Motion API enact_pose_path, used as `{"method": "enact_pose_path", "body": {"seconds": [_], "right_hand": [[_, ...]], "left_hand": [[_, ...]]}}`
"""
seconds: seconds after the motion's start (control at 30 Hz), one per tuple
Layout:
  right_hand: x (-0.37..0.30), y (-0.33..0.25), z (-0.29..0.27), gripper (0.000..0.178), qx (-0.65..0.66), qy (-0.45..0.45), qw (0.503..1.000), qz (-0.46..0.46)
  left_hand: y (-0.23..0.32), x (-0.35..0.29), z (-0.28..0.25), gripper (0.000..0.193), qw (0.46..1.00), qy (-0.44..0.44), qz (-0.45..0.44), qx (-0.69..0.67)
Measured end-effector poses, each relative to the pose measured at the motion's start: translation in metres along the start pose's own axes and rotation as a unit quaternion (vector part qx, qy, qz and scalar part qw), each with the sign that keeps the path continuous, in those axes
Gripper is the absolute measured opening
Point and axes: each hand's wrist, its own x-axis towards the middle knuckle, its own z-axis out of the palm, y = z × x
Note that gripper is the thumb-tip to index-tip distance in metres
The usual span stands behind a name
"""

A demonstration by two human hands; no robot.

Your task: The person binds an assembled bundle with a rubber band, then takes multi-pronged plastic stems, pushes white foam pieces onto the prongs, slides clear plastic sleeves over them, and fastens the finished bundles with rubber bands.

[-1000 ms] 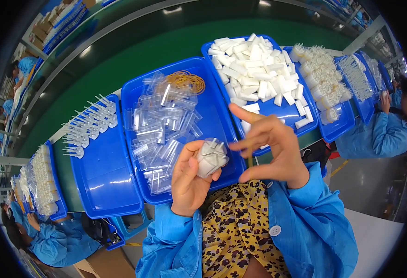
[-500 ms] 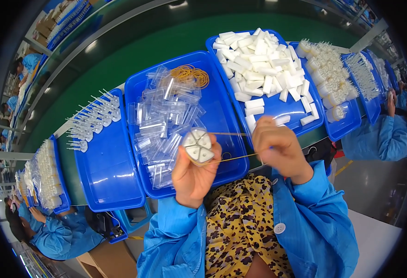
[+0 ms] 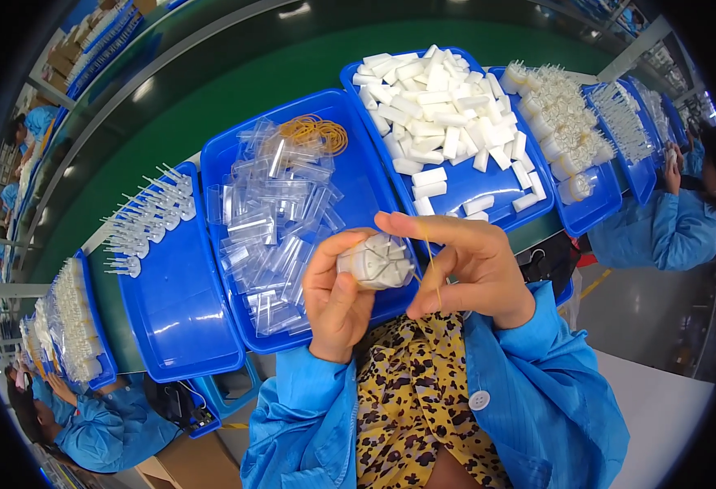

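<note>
In front of my chest, my left hand (image 3: 333,301) is closed round a short white bundle (image 3: 377,262) with wedge-shaped segments at its end. The segmented end now faces right, toward my other hand. My right hand (image 3: 480,265) holds a thin yellow rubber band (image 3: 434,269), stretched between its spread fingers and thumb beside that end. Whether the band also loops round the bundle is hard to see. Below and behind my hands lies a blue tray (image 3: 366,171) of clear plastic pieces (image 3: 272,216) and a heap of yellow rubber bands (image 3: 319,133).
White foam-like blocks (image 3: 448,106) fill a blue tray to the right; past it stands a tray of white bundles (image 3: 562,122). On the left, a blue tray (image 3: 183,318) holds white stemmed parts (image 3: 152,212). Co-workers in blue sit left (image 3: 105,424) and right (image 3: 639,228).
My right hand has swung in close to the bundle, fingers now spread inside the band, which earlier stretched between both hands. The bundle has turned from facing up to facing right.
</note>
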Motion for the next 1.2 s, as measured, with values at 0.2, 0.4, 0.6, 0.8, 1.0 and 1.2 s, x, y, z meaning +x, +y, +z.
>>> {"method": "enact_pose_path", "body": {"seconds": [0.2,0.4,0.6,0.8,1.0,1.2], "right_hand": [[0.005,-0.005,0.004,0.059,-0.314,0.013,0.943,-0.106],[0.002,-0.003,0.007,0.054,-0.160,0.017,0.987,-0.004],[-0.012,0.006,-0.027,0.062,0.192,-0.002,0.974,0.122],[0.005,0.006,0.002,0.067,-0.223,0.023,0.972,-0.068],[0.006,0.021,0.004,0.046,-0.278,0.076,0.952,-0.106],[0.006,0.025,-0.005,0.045,-0.314,0.089,0.929,-0.173]], "left_hand": [[0.006,0.006,0.008,0.034,0.916,-0.034,0.167,0.364],[-0.001,-0.005,0.000,0.041,0.994,0.009,0.066,0.084],[0.002,-0.003,0.001,0.044,0.998,0.041,0.028,0.040],[-0.002,0.001,0.010,0.050,0.996,0.013,-0.071,0.045],[-0.012,0.000,0.006,0.053,0.988,-0.001,-0.156,-0.008],[-0.013,0.005,0.030,0.053,0.979,0.048,-0.199,0.003]]}}
